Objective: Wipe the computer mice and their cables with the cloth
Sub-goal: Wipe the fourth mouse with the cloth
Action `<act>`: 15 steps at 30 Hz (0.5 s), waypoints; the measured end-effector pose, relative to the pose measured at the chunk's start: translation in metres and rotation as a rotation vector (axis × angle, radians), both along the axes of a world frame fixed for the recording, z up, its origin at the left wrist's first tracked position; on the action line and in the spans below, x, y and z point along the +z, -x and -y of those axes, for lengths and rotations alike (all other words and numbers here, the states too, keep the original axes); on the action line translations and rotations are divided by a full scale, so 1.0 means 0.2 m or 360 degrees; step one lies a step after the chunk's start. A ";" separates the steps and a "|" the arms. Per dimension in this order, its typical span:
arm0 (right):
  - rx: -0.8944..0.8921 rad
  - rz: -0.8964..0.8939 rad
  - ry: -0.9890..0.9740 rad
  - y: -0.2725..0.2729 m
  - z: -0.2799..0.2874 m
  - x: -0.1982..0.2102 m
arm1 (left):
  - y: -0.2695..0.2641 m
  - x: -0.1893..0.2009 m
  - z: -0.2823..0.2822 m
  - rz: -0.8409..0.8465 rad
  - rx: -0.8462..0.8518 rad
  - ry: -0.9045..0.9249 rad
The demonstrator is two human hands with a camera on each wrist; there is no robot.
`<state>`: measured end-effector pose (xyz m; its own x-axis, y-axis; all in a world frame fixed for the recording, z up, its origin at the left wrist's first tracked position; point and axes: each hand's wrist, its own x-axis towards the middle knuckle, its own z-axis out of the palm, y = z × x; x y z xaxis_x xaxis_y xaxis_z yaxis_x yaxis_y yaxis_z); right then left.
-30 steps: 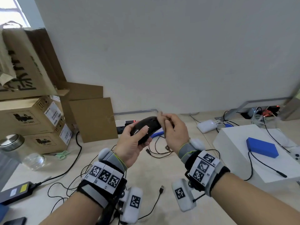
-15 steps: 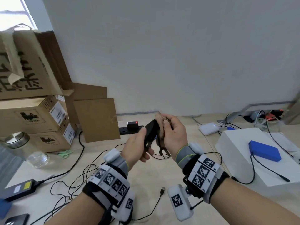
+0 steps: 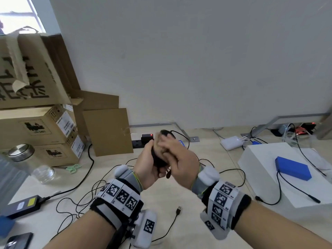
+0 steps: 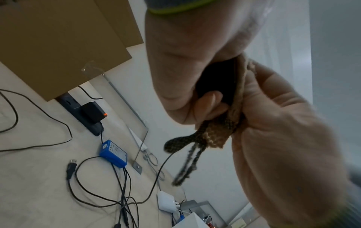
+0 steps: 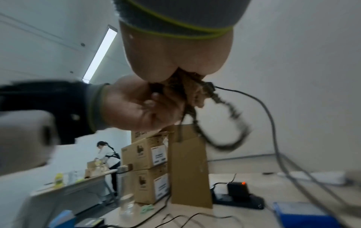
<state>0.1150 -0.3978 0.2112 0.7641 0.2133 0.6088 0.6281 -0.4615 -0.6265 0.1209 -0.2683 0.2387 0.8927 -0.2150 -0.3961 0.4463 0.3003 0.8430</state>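
Note:
A black computer mouse (image 3: 158, 161) stands on end above the desk, gripped by my left hand (image 3: 145, 163) from the left; its dark body (image 4: 215, 83) shows in the left wrist view. My right hand (image 3: 177, 159) holds a brown woven cloth (image 3: 159, 141) and presses it against the mouse's right face. The cloth's (image 4: 218, 132) frayed ends hang below both hands, blurred. The mouse cable (image 3: 186, 141) arcs from the top of the mouse down to the desk, and a USB plug (image 3: 178, 211) lies near me. The cloth (image 5: 188, 92) and cable (image 5: 270, 118) also show in the right wrist view.
Stacked cardboard boxes (image 3: 41, 126) and a glass jar (image 3: 23, 155) fill the left. Green scissors (image 3: 72, 168), a power strip (image 3: 142, 141) and tangled black cables (image 3: 80, 194) lie on the desk. A white box (image 3: 265, 178) carrying a blue pack (image 3: 292, 168) stands on the right.
The mouse has been turned from lying flat in my left hand to standing on end. My right hand has brought the cloth onto its side and slid it along.

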 end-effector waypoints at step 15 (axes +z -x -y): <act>-0.0132 -0.0140 -0.0111 -0.12 0.03 0.17 | -0.01 -0.05 0.04 0.0150 0.0225 -0.0274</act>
<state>0.1385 -0.4039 0.2461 0.8285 0.1065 0.5497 0.5306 -0.4628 -0.7101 0.1229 -0.2757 0.2294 0.9439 -0.0216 -0.3296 0.3270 0.2025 0.9231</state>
